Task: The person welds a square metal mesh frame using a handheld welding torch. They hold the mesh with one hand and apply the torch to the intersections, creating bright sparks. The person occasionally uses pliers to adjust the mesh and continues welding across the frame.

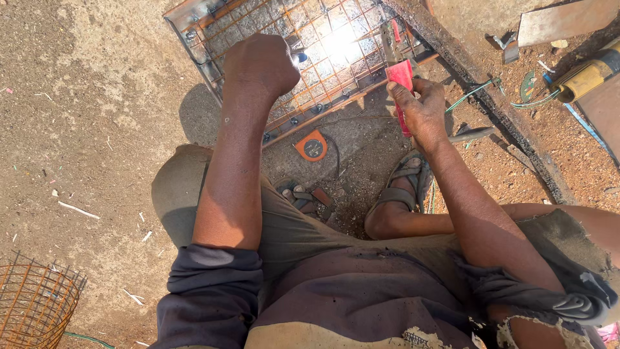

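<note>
Two hands — right hand (420, 110) holds red holder (402, 90), left hand (261, 64) on mesh (310, 32).

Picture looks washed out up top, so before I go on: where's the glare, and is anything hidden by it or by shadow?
Head view: a white flare burns out the metal mesh panel between the left hand and right hand; hard sunlight, dark shadow beneath the left arm; red tool handle stays sharp.

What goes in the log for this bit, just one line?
left hand: fist on wire mesh frame | right hand: holds red-handled welding holder | bright glare on mesh | orange tape measure on ground
</note>
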